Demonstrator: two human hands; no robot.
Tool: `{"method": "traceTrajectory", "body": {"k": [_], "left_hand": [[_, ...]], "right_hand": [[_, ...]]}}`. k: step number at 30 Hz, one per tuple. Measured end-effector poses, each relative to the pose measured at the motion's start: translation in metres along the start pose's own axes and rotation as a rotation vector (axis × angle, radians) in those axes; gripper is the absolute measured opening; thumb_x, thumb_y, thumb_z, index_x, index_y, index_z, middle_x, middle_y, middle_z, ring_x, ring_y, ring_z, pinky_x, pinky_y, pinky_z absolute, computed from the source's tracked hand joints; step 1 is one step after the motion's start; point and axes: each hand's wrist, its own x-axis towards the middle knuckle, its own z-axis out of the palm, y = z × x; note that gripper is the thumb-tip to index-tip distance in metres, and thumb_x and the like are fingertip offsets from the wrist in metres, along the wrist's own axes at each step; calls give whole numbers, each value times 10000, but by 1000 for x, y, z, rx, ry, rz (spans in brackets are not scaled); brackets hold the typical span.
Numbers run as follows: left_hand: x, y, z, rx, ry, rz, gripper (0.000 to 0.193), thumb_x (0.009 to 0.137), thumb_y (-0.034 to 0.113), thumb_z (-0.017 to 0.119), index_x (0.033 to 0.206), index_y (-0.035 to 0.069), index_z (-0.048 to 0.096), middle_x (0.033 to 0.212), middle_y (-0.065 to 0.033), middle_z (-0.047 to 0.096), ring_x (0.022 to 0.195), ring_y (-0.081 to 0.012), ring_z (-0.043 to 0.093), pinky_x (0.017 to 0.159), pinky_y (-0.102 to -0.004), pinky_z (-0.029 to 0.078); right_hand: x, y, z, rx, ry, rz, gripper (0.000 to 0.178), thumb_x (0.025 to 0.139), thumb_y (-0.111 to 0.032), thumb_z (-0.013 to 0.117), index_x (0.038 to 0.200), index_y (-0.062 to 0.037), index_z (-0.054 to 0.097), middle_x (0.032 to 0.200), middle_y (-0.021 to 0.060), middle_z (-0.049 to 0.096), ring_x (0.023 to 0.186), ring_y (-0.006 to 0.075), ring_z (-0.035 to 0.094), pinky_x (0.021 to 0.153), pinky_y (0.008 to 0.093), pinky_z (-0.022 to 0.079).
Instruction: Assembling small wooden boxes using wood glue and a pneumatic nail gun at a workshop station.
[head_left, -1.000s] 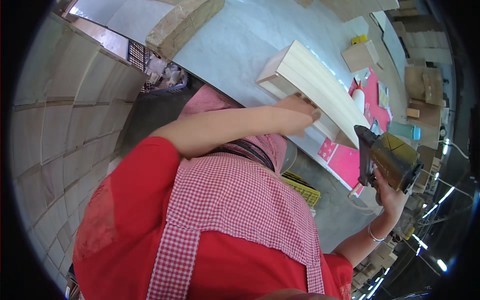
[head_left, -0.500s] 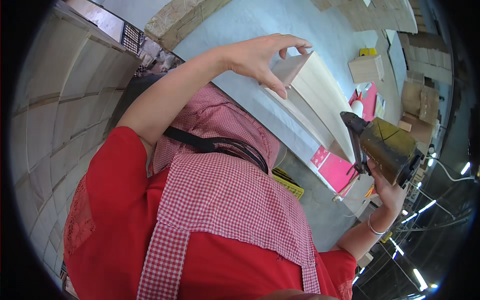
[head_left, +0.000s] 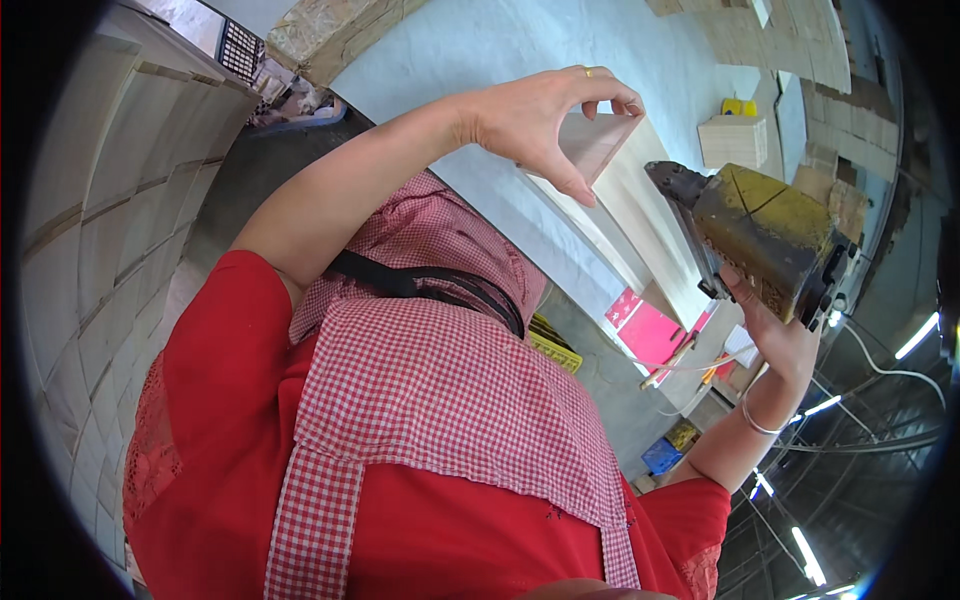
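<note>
A pale wooden box frame (head_left: 668, 225), long and narrow with thin board sides, stands tilted on the worktable (head_left: 420, 85). My left hand (head_left: 545, 115) spans its near-left end, thumb on one side and fingers curled over the other edge. In my right hand (head_left: 782, 340) is a worn yellow and black nail gun (head_left: 765, 220), gripped below its body. The gun's dark nose lies over the long side board of the frame; whether it touches the wood I cannot tell.
Stacked boards (head_left: 120, 190) rise along the left. A pile of small wooden panels (head_left: 733, 142) with a yellow roll on top stands beyond the frame. A pink sheet (head_left: 650, 335) lies at the table's right end. A pale hose (head_left: 900, 370) hangs at the right.
The nail gun has moved up and left, along the frame toward my left hand. My left hand and the frame's held end have shifted slightly to the right.
</note>
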Motion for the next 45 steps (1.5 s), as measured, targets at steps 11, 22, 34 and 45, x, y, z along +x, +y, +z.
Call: {"method": "traceTrajectory", "body": {"k": [11,22,34,45], "left_hand": [[8,4,-23,-342,-200,-100,853,678,337,869,1397,76,491,1159,-45,564,855,-145,551,767,-284,476],[58,-44,-14,-1035,-568,-419,155,941,186,696,897,42,664,702,76,548,528,11,454,458,-154,361],[59,-41,-12,-1040,-535,-446,166,897,175,718,855,28,653,701,24,603,494,-22,495,504,-166,394],[50,-26,-19,-763,-378,-402,361,830,269,780,1070,27,662,882,-10,645,665,-57,570,633,-212,448]], "right_hand": [[12,6,3,-109,-71,-98,395,784,-106,850,1121,14,683,1048,86,730,869,165,678,772,308,546],[4,17,2,-85,-31,-58,375,768,-57,849,1098,20,687,1040,98,731,895,180,697,804,315,559],[7,19,2,-43,-39,-20,367,783,-49,836,1109,19,682,1053,82,725,918,169,681,793,307,553],[11,29,3,-126,-17,-19,273,829,-183,822,1022,-13,730,761,-2,679,488,66,440,442,250,394]]}}
